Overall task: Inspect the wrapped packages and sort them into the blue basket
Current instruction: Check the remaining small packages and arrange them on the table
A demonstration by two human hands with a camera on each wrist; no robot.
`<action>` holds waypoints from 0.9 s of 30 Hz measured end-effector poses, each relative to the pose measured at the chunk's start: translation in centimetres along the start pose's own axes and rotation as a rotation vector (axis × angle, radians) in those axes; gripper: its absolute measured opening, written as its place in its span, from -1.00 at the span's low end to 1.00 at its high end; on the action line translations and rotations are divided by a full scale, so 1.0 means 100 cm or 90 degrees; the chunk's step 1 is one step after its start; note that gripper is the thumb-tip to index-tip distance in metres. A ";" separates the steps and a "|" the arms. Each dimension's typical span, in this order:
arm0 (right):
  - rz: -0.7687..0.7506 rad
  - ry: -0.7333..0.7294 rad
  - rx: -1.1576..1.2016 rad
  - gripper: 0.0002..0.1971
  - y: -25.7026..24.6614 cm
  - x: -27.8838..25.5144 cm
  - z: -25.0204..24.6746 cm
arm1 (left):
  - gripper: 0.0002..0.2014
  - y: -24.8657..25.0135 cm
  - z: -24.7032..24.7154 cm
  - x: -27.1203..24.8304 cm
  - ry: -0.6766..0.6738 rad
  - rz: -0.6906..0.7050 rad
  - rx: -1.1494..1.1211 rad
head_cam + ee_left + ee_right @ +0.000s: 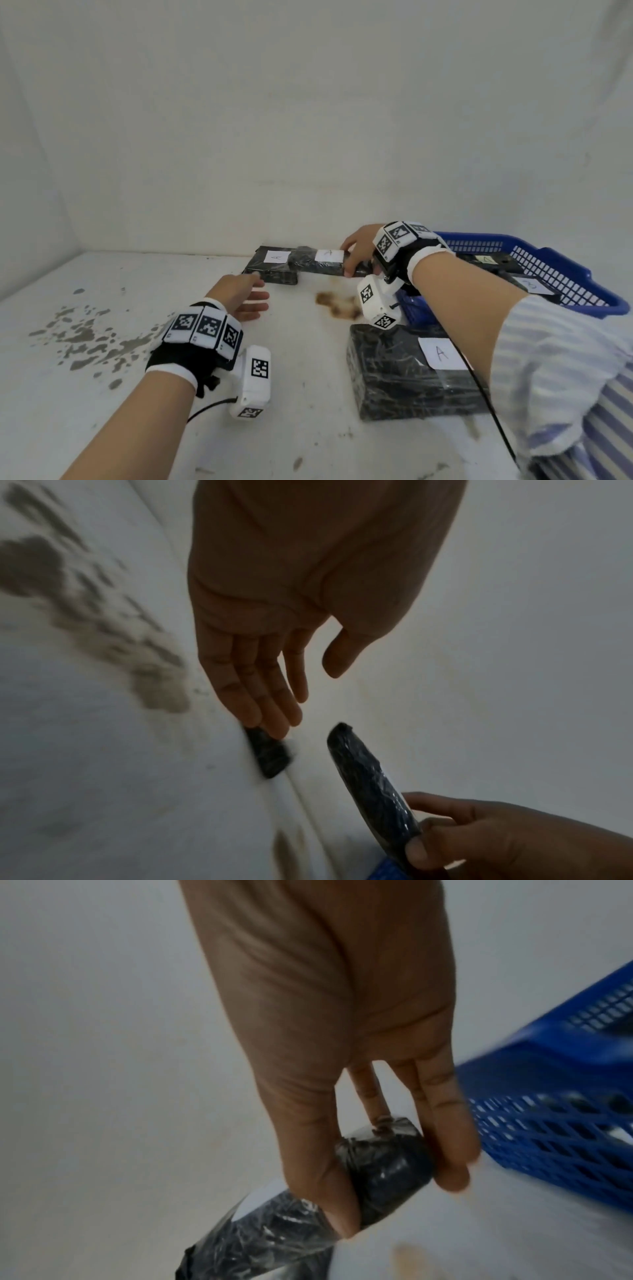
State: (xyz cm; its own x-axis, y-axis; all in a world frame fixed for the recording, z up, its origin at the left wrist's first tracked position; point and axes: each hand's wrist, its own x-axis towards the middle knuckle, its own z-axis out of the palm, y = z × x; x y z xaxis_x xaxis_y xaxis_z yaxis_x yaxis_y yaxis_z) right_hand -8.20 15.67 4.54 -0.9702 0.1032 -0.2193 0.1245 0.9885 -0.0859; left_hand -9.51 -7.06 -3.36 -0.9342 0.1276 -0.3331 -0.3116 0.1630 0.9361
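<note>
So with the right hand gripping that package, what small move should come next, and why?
Probably carry it right, over the blue basket. The right hand already grips the black package by its end, lifted off the table, and the basket sits just beside it. The left hand is open.

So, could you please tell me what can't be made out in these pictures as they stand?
- Packages in the blue basket, head view: the right forearm hides most of them; one label looks like a 3 or B, too blurred to tell.
- Held package: its label is faint in the head view and hidden by the right hand in the right wrist view.
- Far package, left wrist view: the left hand fingers cover its end; contact unclear.
</note>
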 end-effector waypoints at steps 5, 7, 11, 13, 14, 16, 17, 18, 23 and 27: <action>-0.058 0.030 0.301 -0.38 0.014 -0.045 -0.026 | -0.50 0.045 0.025 -0.042 -0.087 0.145 0.000; -0.105 0.079 0.381 -0.40 0.021 -0.073 -0.032 | -0.53 0.055 0.037 -0.056 -0.101 0.215 -0.078; -0.193 0.214 0.514 -0.33 0.053 -0.126 -0.028 | -0.63 0.065 0.060 -0.089 -0.130 0.304 -0.216; -0.229 0.247 0.651 -0.34 0.070 -0.153 -0.022 | -0.61 0.067 0.069 -0.109 -0.178 0.336 -0.242; -0.252 0.255 0.716 -0.36 0.077 -0.166 -0.018 | -0.61 0.068 0.072 -0.119 -0.198 0.355 -0.250; -0.295 0.275 0.778 -0.38 0.090 -0.188 -0.011 | -0.60 0.069 0.078 -0.139 -0.227 0.403 -0.240; -0.311 0.284 0.787 -0.39 0.095 -0.198 -0.008 | -0.58 0.068 0.081 -0.148 -0.231 0.433 -0.218; -0.326 0.287 0.800 -0.39 0.099 -0.206 -0.005 | -0.55 0.068 0.083 -0.156 -0.227 0.463 -0.192; -0.358 0.314 0.848 -0.47 0.112 -0.226 0.004 | -0.47 0.064 0.091 -0.182 -0.226 0.520 -0.137; -0.357 0.324 0.824 -0.46 0.114 -0.231 0.007 | -0.45 0.063 0.093 -0.186 -0.223 0.534 -0.121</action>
State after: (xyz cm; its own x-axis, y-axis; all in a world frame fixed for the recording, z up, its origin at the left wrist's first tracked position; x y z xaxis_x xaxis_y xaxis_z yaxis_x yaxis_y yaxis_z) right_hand 15.77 24.49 8.00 -0.8858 0.0495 0.4615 -0.4490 0.1602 -0.8790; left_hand 7.53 0.70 7.70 -0.7705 0.4249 0.4752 0.3896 -0.2761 0.8786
